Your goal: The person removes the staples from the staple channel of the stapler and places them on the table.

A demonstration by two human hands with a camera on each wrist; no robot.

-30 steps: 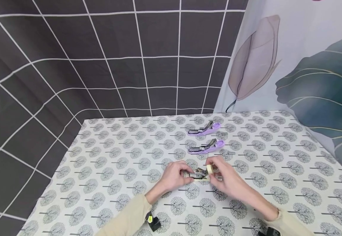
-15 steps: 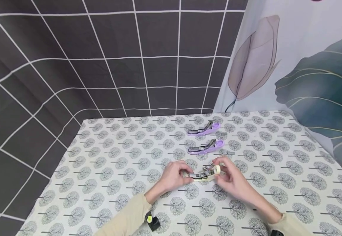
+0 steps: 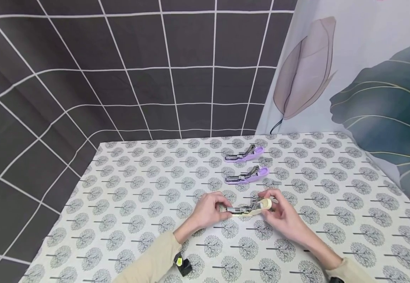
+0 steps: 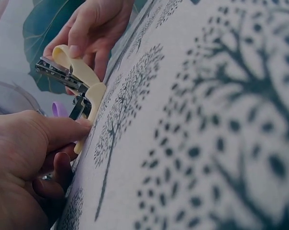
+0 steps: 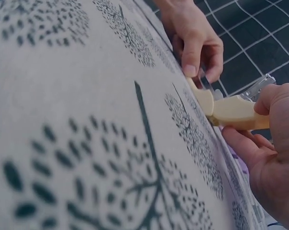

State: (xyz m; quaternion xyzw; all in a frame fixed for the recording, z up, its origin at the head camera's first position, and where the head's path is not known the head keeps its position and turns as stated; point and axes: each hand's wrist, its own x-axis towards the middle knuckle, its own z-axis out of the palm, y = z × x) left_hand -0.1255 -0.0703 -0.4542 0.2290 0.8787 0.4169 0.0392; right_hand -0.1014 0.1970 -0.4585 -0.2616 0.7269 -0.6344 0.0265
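Note:
A cream stapler (image 3: 249,213) lies spread wide on the patterned cloth, its metal magazine and inner parts bare. My left hand (image 3: 208,209) pinches its left end between thumb and fingers. At the other end, my right hand (image 3: 281,212) holds the cream top cover (image 3: 266,203), which is swung back to the right. In the left wrist view, the metal arm (image 4: 61,73) stands away from the cover, near the right hand's fingers. The right wrist view shows the right thumb and fingers on either side of the cream cover (image 5: 235,110).
Two purple staplers, a nearer one (image 3: 249,178) and a farther one (image 3: 245,156), lie opened behind the hands. Small grey staple strips, one near (image 3: 277,183) and one far (image 3: 268,159), rest to their right. A dark gridded curtain (image 3: 191,86) hangs behind the table.
My right hand has moved to the right, swinging the cream cover back so the stapler opens out wide. My left hand stays at the left end.

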